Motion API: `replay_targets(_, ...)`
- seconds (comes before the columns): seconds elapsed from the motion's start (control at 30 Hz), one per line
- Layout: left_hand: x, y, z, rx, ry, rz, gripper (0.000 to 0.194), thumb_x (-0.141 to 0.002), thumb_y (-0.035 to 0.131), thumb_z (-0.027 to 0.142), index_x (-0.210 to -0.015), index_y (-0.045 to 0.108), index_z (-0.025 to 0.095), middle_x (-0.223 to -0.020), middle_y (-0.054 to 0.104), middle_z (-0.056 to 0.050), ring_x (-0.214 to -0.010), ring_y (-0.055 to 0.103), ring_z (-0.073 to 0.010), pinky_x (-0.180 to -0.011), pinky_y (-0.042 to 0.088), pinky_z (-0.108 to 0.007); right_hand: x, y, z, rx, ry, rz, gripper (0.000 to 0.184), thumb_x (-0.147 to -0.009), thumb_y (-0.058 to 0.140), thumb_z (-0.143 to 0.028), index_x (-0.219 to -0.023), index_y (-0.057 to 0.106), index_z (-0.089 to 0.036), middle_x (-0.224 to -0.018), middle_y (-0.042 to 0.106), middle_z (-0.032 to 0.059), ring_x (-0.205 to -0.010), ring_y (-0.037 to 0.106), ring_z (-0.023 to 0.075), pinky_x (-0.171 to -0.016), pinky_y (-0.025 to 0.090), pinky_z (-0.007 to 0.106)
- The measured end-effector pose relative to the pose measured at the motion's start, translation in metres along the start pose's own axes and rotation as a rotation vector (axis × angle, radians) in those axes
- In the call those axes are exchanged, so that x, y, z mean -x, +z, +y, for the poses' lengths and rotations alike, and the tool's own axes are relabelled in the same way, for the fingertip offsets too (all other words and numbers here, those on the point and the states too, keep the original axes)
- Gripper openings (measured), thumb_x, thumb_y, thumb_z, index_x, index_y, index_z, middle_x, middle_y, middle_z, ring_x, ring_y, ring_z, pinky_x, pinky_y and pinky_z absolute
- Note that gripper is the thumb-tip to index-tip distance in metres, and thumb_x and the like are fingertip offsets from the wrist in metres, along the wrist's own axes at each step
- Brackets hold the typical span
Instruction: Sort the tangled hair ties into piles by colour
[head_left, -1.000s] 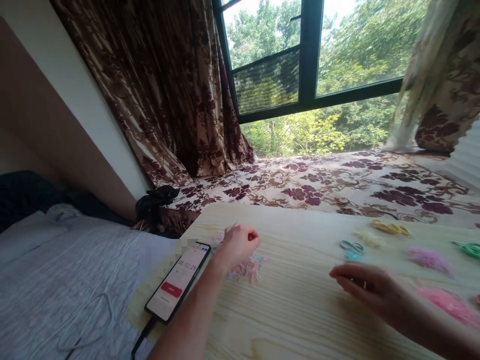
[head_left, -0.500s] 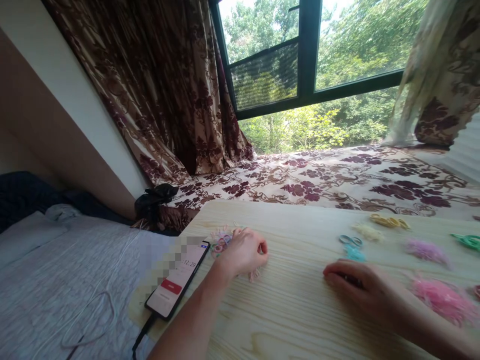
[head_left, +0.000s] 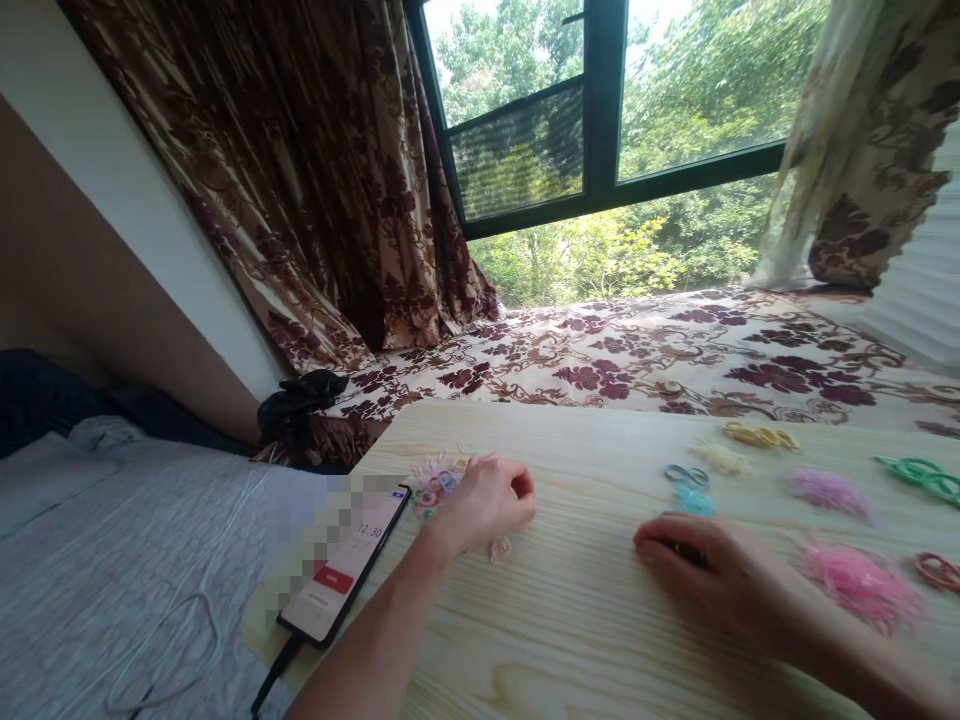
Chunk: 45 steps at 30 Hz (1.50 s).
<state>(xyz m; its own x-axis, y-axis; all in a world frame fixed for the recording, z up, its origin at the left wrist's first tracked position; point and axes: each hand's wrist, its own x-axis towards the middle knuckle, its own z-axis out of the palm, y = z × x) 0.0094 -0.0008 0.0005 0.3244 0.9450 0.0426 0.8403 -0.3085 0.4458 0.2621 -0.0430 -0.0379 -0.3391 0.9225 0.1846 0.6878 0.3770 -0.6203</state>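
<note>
My left hand [head_left: 487, 505] rests on the wooden table [head_left: 577, 590] with its fingers curled together over the right side of a mixed-colour pile of small elastic bands and hair ties [head_left: 433, 485]. A few pale pink bands [head_left: 499, 549] show below it; what its fingertips hold, if anything, is hidden. Lower right, my right hand [head_left: 694, 560] lies on its side, thumb and fingers closed together, contents out of sight. Just beyond it are turquoise bands [head_left: 694, 500] and blue-grey hair ties [head_left: 686, 475]. Pink bands [head_left: 862, 582] lie to the right of that hand.
Purple bands [head_left: 831, 493], cream bands [head_left: 720, 457], yellow hair ties [head_left: 760, 434], green hair ties [head_left: 921, 477] and red hair ties [head_left: 937, 570] sit separately at right. A cabled phone [head_left: 343, 570] lies on the table's left edge, beside a bed [head_left: 112, 560].
The view has shifted slightly to the right, so things appear further left and red hair ties show more fully. Both hands keep nearly the same pose.
</note>
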Motion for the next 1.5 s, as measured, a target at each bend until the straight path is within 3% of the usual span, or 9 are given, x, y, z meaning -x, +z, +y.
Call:
replay_targets(0.13, 0.001, 0.006, 0.007, 0.268, -0.021, -0.104, 0.014, -0.07, 0.055, 0.021, -0.074, 0.068, 0.018, -0.082, 0.072, -0.001, -0.074, 0.064, -0.0155, -0.07, 0.048, -0.024, 0.001, 0.006, -0.004, -0.067, -0.029, 0.088, 0.024, -0.085, 0.052, -0.036, -0.082, 0.073, -0.024, -0.074, 0.073, 0.0036, -0.058, 0.063, 0.0166, -0.054, 0.05, 0.026)
replay_targets(0.23, 0.005, 0.01, 0.017, 0.394, 0.016, -0.146, 0.013, -0.07, 0.057, 0.022, -0.074, 0.069, 0.017, -0.08, 0.072, -0.001, -0.077, 0.064, -0.0156, -0.069, 0.048, -0.023, 0.002, 0.016, -0.012, -0.146, -0.071, 0.111, 0.023, -0.086, 0.052, -0.033, -0.084, 0.072, -0.023, -0.074, 0.069, 0.0026, -0.052, 0.058, 0.0122, -0.048, 0.046, 0.023)
replay_targets(0.43, 0.012, 0.013, 0.031, 0.554, 0.019, -0.241, 0.014, -0.07, 0.06, 0.024, -0.076, 0.07, 0.016, -0.08, 0.071, -0.001, -0.08, 0.064, -0.0158, -0.073, 0.047, -0.023, 0.004, 0.03, -0.025, -0.198, -0.06, 0.15, 0.022, -0.085, 0.053, -0.03, -0.095, 0.071, -0.022, -0.07, 0.065, 0.0012, -0.048, 0.053, 0.0103, -0.044, 0.045, 0.021)
replay_targets(0.6, 0.013, 0.014, 0.032, 0.604, 0.026, -0.282, 0.015, -0.07, 0.062, 0.026, -0.077, 0.071, 0.016, -0.079, 0.071, -0.001, -0.079, 0.063, -0.0158, -0.075, 0.046, -0.024, 0.004, 0.031, -0.027, -0.217, -0.052, 0.195, 0.02, -0.085, 0.054, -0.032, -0.09, 0.071, -0.022, -0.067, 0.065, 0.001, -0.048, 0.053, 0.0104, -0.043, 0.044, 0.021)
replay_targets(0.8, 0.012, 0.012, 0.032, 0.6, 0.026, -0.296, 0.017, -0.07, 0.064, 0.028, -0.078, 0.071, 0.016, -0.08, 0.072, -0.001, -0.08, 0.063, -0.0163, -0.079, 0.046, -0.024, 0.003, 0.026, -0.033, -0.268, -0.052, 0.167, 0.025, -0.086, 0.053, -0.034, -0.073, 0.069, -0.021, -0.068, 0.065, 0.0009, -0.052, 0.053, 0.0103, -0.046, 0.042, 0.021)
replay_targets(1.13, 0.009, 0.005, 0.025, 0.617, 0.038, -0.26, 0.013, -0.072, 0.058, 0.021, -0.077, 0.069, 0.015, -0.078, 0.073, -0.002, -0.081, 0.064, -0.016, -0.081, 0.045, -0.026, -0.002, 0.013, -0.035, -0.347, 0.08, 0.133, 0.03, -0.079, 0.053, -0.042, -0.068, 0.069, -0.019, -0.053, 0.054, -0.0018, -0.048, 0.044, 0.0112, -0.043, 0.036, 0.023)
replay_targets(1.33, 0.008, 0.013, 0.024, 0.787, -0.009, -0.307, 0.013, -0.073, 0.058, 0.022, -0.081, 0.064, 0.013, -0.074, 0.071, -0.004, -0.074, 0.065, -0.015, -0.069, 0.046, -0.024, 0.001, 0.013, -0.036, -0.27, 0.079, 0.067, 0.03, -0.083, 0.049, -0.04, -0.071, 0.068, -0.019, -0.059, 0.06, 0.0, -0.052, 0.048, 0.0121, -0.047, 0.039, 0.023)
replay_targets(1.5, 0.005, 0.02, 0.02, 0.824, -0.032, -0.3, 0.013, -0.073, 0.058, 0.021, -0.082, 0.062, 0.012, -0.072, 0.069, -0.004, -0.056, 0.059, -0.0099, -0.057, 0.044, -0.022, 0.003, -0.017, -0.028, -0.161, 0.1, -0.079, 0.022, -0.079, 0.056, -0.033, -0.069, 0.071, -0.02, -0.065, 0.067, -0.0001, -0.057, 0.056, 0.0126, -0.053, 0.043, 0.022)
